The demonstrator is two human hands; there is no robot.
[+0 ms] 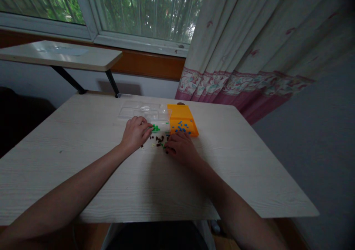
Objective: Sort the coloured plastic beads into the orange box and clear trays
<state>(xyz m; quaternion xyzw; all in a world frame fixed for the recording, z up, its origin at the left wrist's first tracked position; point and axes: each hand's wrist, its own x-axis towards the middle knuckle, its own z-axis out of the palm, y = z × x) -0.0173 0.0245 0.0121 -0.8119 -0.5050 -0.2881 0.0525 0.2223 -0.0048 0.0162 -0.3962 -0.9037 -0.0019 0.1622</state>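
My left hand (pixel 136 132) rests at the left of a clear compartment, its thumb and fingers drawn together beside a heap of small green pieces (pixel 155 128). What its fingertips hold, if anything, is too small to tell. In front of the orange box (pixel 181 112), my right hand (pixel 181 146) bends over the table with curled fingers. A small green piece (pixel 162 145) lies at its fingertips; whether it is gripped cannot be made out. Dark brown pieces (pixel 158 139) and a few pale yellow ones (pixel 153 145) are scattered between the hands. Several blue pieces (pixel 183 127) lie in the orange box.
Behind my left hand is a clear plastic divided case (pixel 141 111). The pale wooden table (pixel 111 191) extends to both sides. A raised shelf (pixel 83 57) stands at the back left, below a window (pixel 146 13). A curtain (pixel 235 50) hangs behind the table.
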